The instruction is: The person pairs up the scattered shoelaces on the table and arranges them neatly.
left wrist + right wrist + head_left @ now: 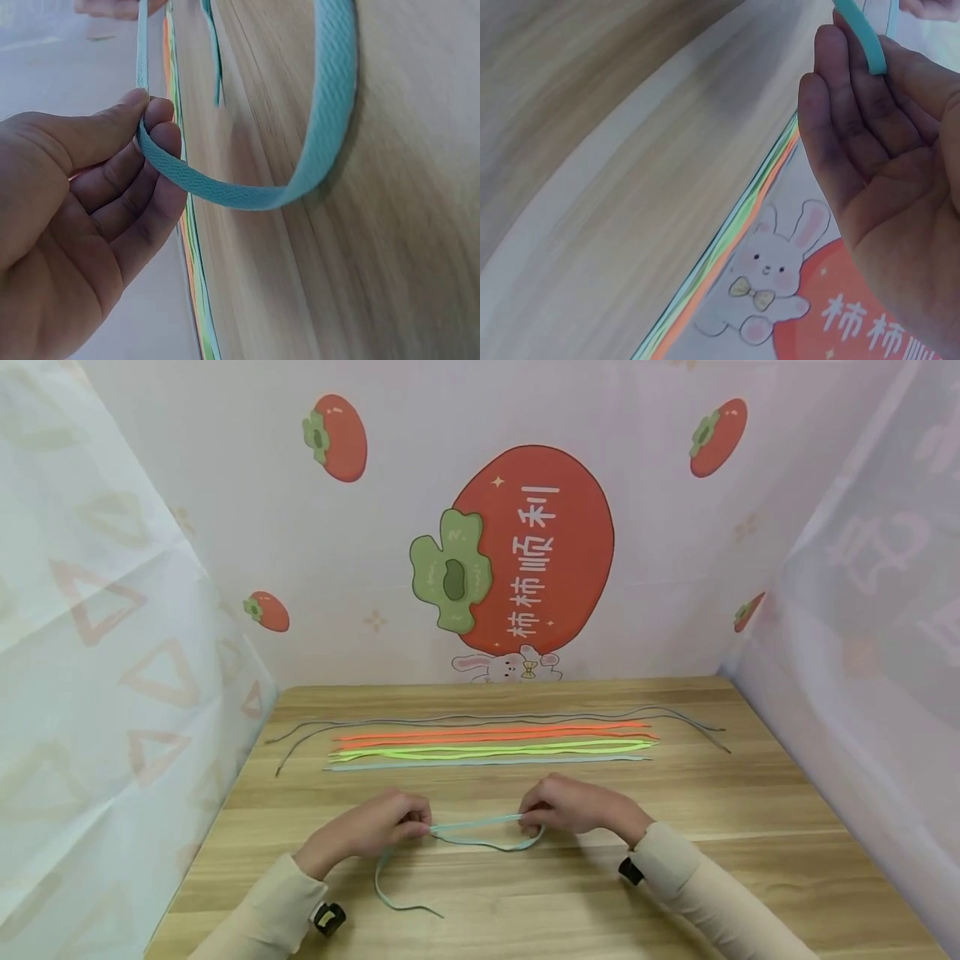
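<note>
A flat teal shoelace [480, 843] is stretched between two hands above the wooden table. My left hand [382, 822] pinches it between thumb and fingertips; from there a loose tail curves down onto the tabletop. In the left wrist view the same shoelace [334, 90] bends in a wide loop below the pinch. On the other side, my right hand [573, 804] holds the lace with bent fingers, and a slack strand sags between the hands. One part of the shoelace [868, 41] crosses the right fingers in the right wrist view. Its exact grip is partly hidden.
Behind the hands, several laces lie side by side across the table [750, 860]: grey laces [480, 718], orange laces [495, 732], yellow-green laces [495, 749] and a pale blue lace [487, 763]. A printed sheet [225, 527] walls the back and both sides.
</note>
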`<action>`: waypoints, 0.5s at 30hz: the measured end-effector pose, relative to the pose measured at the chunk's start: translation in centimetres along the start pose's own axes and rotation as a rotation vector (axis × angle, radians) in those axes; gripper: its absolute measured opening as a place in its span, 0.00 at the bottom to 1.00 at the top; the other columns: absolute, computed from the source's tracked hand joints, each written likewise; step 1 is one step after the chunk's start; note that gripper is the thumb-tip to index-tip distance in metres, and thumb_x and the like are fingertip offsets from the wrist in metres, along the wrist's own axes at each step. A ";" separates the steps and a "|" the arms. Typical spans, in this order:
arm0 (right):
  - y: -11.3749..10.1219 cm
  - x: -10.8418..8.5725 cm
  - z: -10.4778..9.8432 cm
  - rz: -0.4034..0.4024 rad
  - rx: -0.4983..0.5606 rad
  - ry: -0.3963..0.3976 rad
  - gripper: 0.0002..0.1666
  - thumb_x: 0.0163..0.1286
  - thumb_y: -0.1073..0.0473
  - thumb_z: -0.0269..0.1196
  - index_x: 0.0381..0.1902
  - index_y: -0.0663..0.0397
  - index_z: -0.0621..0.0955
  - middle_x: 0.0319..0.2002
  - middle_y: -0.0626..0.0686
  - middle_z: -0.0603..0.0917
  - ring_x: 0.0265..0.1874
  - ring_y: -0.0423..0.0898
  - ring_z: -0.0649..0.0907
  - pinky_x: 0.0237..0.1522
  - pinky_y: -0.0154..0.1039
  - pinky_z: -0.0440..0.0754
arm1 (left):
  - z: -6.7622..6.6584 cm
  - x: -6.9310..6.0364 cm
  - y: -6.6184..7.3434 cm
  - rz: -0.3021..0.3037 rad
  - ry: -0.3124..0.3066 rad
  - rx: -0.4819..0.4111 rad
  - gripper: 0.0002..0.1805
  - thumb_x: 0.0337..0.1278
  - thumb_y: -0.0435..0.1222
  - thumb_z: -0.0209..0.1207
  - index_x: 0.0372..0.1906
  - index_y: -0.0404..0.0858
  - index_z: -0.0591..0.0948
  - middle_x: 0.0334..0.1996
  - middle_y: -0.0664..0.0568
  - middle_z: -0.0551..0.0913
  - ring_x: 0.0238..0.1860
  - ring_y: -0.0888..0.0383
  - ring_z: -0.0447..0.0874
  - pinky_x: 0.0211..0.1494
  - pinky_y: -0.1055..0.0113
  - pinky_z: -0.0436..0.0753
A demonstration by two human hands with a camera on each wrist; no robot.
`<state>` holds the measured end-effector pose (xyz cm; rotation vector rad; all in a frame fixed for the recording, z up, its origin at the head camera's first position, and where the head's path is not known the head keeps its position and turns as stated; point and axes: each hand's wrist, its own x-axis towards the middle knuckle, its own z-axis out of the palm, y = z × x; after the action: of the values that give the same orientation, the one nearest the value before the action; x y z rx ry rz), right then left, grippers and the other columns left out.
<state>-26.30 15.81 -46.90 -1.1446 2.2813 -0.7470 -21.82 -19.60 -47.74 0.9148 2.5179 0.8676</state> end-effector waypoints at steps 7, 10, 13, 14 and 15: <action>1.2 -1.1 -0.5 0.010 0.014 0.013 0.13 0.82 0.58 0.61 0.38 0.50 0.89 0.31 0.44 0.88 0.28 0.31 0.78 0.36 0.29 0.79 | -0.5 -0.6 -0.6 -0.027 0.017 0.011 0.08 0.76 0.37 0.61 0.37 0.42 0.85 0.29 0.56 0.85 0.28 0.71 0.74 0.34 0.72 0.78; 1.9 -1.8 -0.7 0.016 0.030 0.023 0.12 0.81 0.58 0.61 0.39 0.51 0.89 0.31 0.44 0.89 0.29 0.34 0.81 0.38 0.30 0.82 | -0.7 -0.8 -0.9 -0.030 0.027 0.013 0.07 0.76 0.36 0.61 0.37 0.42 0.85 0.29 0.56 0.85 0.29 0.70 0.75 0.34 0.72 0.79; 2.6 -2.4 -0.9 0.039 0.042 0.038 0.12 0.81 0.59 0.61 0.40 0.51 0.90 0.31 0.44 0.89 0.31 0.35 0.83 0.39 0.31 0.83 | -0.8 -1.0 -1.0 -0.051 0.034 0.015 0.07 0.76 0.36 0.61 0.37 0.43 0.85 0.29 0.56 0.84 0.29 0.69 0.75 0.34 0.72 0.79; 2.8 -2.6 -1.0 0.048 0.048 0.043 0.12 0.81 0.59 0.61 0.40 0.51 0.90 0.31 0.45 0.89 0.31 0.35 0.83 0.39 0.31 0.83 | -0.9 -1.0 -1.1 -0.058 0.036 0.017 0.07 0.76 0.36 0.61 0.37 0.43 0.85 0.29 0.57 0.84 0.29 0.69 0.75 0.34 0.72 0.78; 3.0 -2.9 -1.1 0.055 0.049 0.048 0.12 0.81 0.59 0.61 0.40 0.51 0.90 0.31 0.45 0.89 0.31 0.36 0.83 0.39 0.31 0.83 | -0.9 -1.0 -1.2 -0.062 0.038 0.019 0.07 0.76 0.36 0.61 0.37 0.43 0.85 0.29 0.57 0.84 0.29 0.69 0.75 0.34 0.72 0.79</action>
<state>-27.14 19.94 -47.55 -1.0485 2.3105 -0.8123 -22.07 -21.39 -47.78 0.8295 2.5767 0.8511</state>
